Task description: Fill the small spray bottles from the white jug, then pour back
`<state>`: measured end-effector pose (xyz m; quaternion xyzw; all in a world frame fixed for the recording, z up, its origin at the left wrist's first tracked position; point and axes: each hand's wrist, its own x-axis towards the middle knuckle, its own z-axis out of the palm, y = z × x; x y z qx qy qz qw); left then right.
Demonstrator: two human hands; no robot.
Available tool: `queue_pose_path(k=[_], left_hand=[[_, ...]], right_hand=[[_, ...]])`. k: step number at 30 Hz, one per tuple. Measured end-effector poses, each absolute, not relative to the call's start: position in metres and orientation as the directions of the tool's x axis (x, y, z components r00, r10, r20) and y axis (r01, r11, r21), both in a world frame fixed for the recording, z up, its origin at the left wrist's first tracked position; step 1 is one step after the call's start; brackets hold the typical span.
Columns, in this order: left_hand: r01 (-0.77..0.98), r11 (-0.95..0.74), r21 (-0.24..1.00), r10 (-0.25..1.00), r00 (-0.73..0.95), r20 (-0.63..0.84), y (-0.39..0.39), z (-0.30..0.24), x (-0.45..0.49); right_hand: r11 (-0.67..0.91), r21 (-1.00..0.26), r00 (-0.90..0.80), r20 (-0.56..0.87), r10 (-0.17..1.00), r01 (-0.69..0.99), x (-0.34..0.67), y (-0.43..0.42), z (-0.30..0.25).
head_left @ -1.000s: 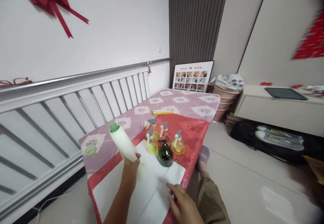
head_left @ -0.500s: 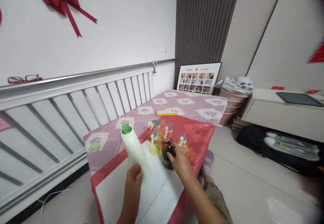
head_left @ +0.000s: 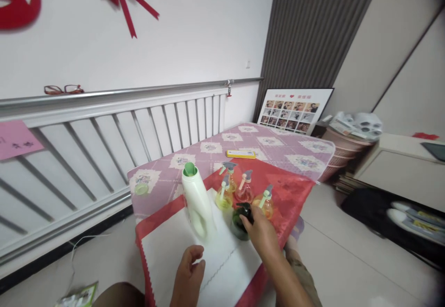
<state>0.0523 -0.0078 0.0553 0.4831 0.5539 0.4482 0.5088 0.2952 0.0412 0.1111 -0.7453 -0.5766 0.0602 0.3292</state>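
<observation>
Pretty tight up front: the white bottle (head_left: 197, 200) stands just left of the dark green bottle (head_left: 239, 221), with three spray bottles (head_left: 244, 190) packed right behind. The far half of the counter (head_left: 278, 142) is mostly open, just a yellow box (head_left: 240, 153), and the near-left white cloth (head_left: 167, 251) is bare.

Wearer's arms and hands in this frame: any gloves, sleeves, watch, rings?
Left hand and right hand are bare: no gloves, no ring or watch showing. Forearms uncovered to the frame edge, no sleeve in view. Khaki trousers show below the right arm.

Glasses (head_left: 63, 89) on rail (head_left: 156, 90); photo board (head_left: 295, 111) leaning; yellow box (head_left: 241, 153) flat.
</observation>
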Motion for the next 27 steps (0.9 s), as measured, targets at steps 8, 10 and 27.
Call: queue_pose_path(k=[8,10,27], left_hand=[[0.198,0.013,0.98,0.996,0.088,-0.031,-0.024,0.049,0.069],[0.181,-0.065,0.981,0.994,0.099,0.047,-0.026,0.043,0.07],[0.374,-0.192,0.907,0.955,-0.143,0.26,-0.018,0.022,0.013]], right_hand=[[0.141,-0.672,0.051,0.258,0.965,0.727,0.237,-0.012,0.124],[0.177,-0.696,0.0,0.246,0.969,0.696,0.218,-0.018,0.127],[0.198,-0.837,0.042,0.255,0.966,0.511,0.134,-0.001,0.105]])
